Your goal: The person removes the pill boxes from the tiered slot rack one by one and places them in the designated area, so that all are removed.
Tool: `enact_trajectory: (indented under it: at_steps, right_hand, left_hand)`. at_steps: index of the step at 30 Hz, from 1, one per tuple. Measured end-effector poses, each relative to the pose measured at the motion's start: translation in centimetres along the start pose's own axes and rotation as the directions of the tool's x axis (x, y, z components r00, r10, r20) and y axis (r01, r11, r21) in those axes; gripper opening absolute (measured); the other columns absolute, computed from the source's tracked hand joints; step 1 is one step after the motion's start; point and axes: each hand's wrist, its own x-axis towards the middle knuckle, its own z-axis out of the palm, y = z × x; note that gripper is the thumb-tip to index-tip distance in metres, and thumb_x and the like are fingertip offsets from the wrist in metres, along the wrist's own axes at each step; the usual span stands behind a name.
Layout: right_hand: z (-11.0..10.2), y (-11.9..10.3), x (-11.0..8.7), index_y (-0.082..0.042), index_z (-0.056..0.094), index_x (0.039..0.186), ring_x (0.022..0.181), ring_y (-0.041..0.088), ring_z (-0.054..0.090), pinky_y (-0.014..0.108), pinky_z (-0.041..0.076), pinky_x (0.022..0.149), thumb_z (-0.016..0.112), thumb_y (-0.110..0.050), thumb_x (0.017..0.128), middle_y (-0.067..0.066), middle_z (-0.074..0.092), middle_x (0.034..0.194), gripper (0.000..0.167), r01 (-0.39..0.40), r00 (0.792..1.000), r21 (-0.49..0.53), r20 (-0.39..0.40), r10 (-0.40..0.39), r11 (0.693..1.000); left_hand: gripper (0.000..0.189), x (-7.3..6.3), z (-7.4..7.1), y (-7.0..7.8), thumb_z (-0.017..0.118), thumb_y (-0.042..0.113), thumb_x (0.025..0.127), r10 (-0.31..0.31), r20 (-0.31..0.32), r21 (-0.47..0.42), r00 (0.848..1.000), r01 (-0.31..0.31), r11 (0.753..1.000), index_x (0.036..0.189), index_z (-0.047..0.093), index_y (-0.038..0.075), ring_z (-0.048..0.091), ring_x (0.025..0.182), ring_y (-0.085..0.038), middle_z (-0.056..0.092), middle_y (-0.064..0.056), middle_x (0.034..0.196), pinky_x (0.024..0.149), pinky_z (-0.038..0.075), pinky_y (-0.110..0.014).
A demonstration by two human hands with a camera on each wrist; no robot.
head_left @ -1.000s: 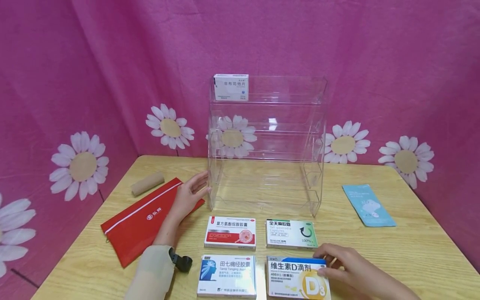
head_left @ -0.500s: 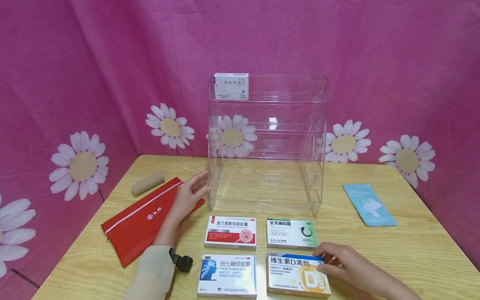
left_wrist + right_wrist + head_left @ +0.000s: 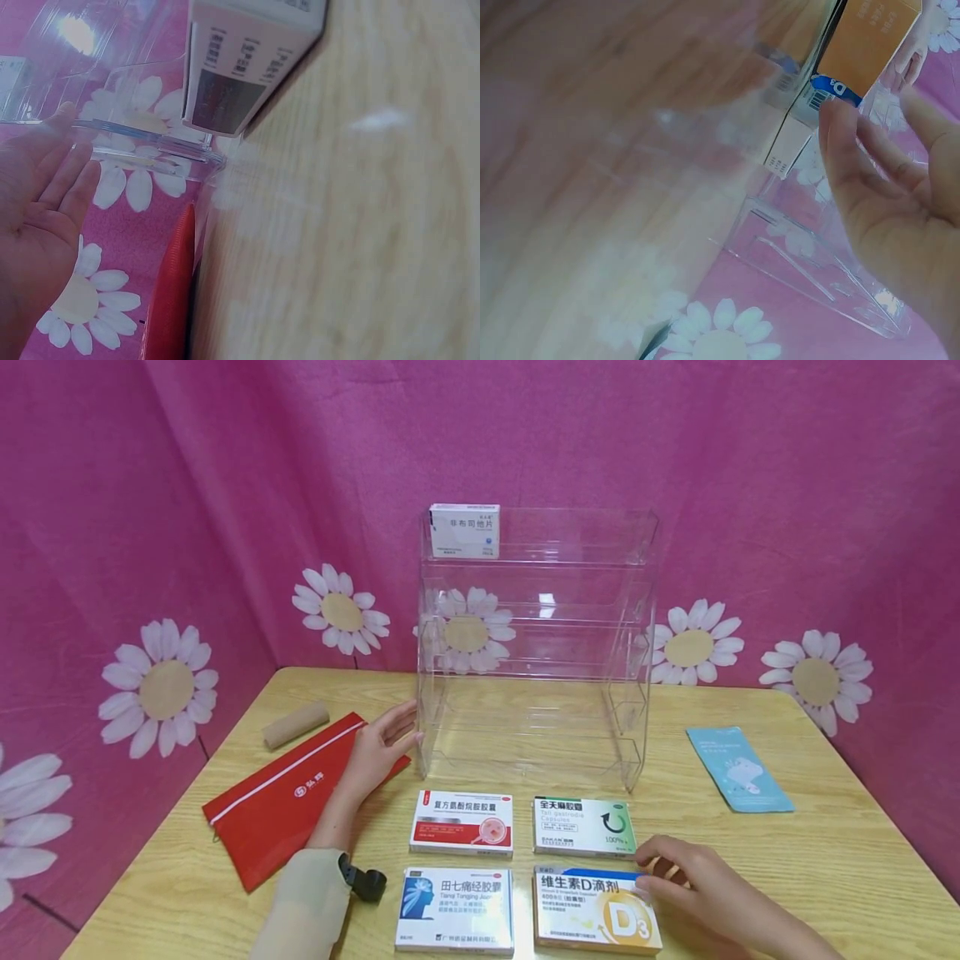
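Observation:
My left hand [image 3: 377, 752] rests its extended fingers against the left side of a clear acrylic display rack [image 3: 536, 647]. In the left wrist view, that hand's palm and fingers [image 3: 75, 169] lie along the clear plastic. My right hand [image 3: 693, 881] is at the upper right corner of a blue, white and orange vitamin D drops box [image 3: 573, 914], which lies flat. Its fingers are loosely bent, with the fingertips [image 3: 836, 112] right by the box's end in the right wrist view. A white medicine box [image 3: 464, 532] stands in the rack's top tier, at left.
A red-and-white capsule box [image 3: 461, 822], a green-and-white capsule box [image 3: 583, 827] and a blue-and-white capsule box [image 3: 454, 910] lie before the rack. A red zip pouch [image 3: 277, 810] and cardboard tube [image 3: 296, 725] are at left, a light-blue packet [image 3: 738, 770] at right.
The vitamin D box has shifted slightly and settled straight beside the blue-and-white box. My right hand has loosened from it and drawn slightly up and right. My left hand stays put.

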Motion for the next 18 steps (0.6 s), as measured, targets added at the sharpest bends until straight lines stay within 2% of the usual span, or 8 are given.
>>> enact_trajectory:
  at_steps: [4, 8, 11, 15, 18]
  right_hand:
    - [-0.1, -0.1, 0.1, -0.012, 0.065, 0.098, 0.078, -0.010, 0.054, 0.017, 0.054, 0.059, 0.067, -0.014, 0.092, -0.005, 0.068, 0.090, 0.007, 0.053, 0.991, -0.058, -0.117, -0.060, 0.997]
    - [-0.4, -0.6, 0.5, -0.012, 0.065, 0.097, 0.079, -0.009, 0.055, 0.016, 0.056, 0.061, 0.068, -0.013, 0.091, -0.006, 0.068, 0.090, 0.006, 0.051, 0.979, -0.076, -0.194, -0.065, 0.996]
    - [-0.5, -0.9, 1.1, -0.010, 0.066, 0.097, 0.079, -0.008, 0.058, 0.017, 0.058, 0.063, 0.071, -0.008, 0.087, -0.003, 0.069, 0.091, 0.011, 0.084, 0.954, -0.113, -0.279, -0.113, 0.990]
    - [-1.3, -1.1, 2.7, -0.009, 0.066, 0.099, 0.079, -0.005, 0.061, 0.019, 0.060, 0.063, 0.076, -0.001, 0.081, -0.001, 0.069, 0.091, 0.021, 0.132, 0.907, -0.184, -0.374, -0.193, 0.974]
    - [-2.4, -1.1, 4.3, -0.010, 0.066, 0.101, 0.080, -0.003, 0.063, 0.019, 0.061, 0.065, 0.077, 0.000, 0.079, -0.003, 0.068, 0.091, 0.026, 0.146, 0.885, -0.208, -0.409, -0.222, 0.967]
  left_hand:
    - [0.056, 0.0, -0.1, 0.0, 0.068, 0.001, 0.088, -0.002, 0.001, 0.003, 1.000, 0.002, 1.000, 0.141, 0.050, 0.000, 0.054, 0.131, -0.035, 0.054, -0.022, 0.142, 0.105, 0.049, -0.039]
    - [0.056, 0.0, -0.1, 0.1, 0.068, 0.001, 0.089, -0.007, -0.001, 0.002, 1.000, 0.007, 1.000, 0.141, 0.049, 0.000, 0.054, 0.131, -0.035, 0.054, -0.022, 0.142, 0.105, 0.049, -0.039]
    - [0.056, 0.0, 0.0, 0.2, 0.068, 0.002, 0.089, -0.010, 0.003, 0.001, 1.000, 0.010, 1.000, 0.141, 0.049, 0.000, 0.053, 0.132, -0.035, 0.054, -0.022, 0.142, 0.106, 0.049, -0.039]
    - [0.056, 0.0, 0.0, 0.2, 0.068, 0.002, 0.089, -0.011, 0.001, 0.011, 1.000, 0.011, 1.000, 0.141, 0.049, 0.000, 0.054, 0.131, -0.035, 0.054, -0.022, 0.142, 0.106, 0.049, -0.039]
    - [0.056, 0.0, 0.0, 0.2, 0.069, 0.002, 0.089, -0.016, -0.005, 0.013, 1.000, 0.016, 1.000, 0.141, 0.050, 0.000, 0.054, 0.131, -0.035, 0.054, -0.022, 0.142, 0.106, 0.049, -0.040]
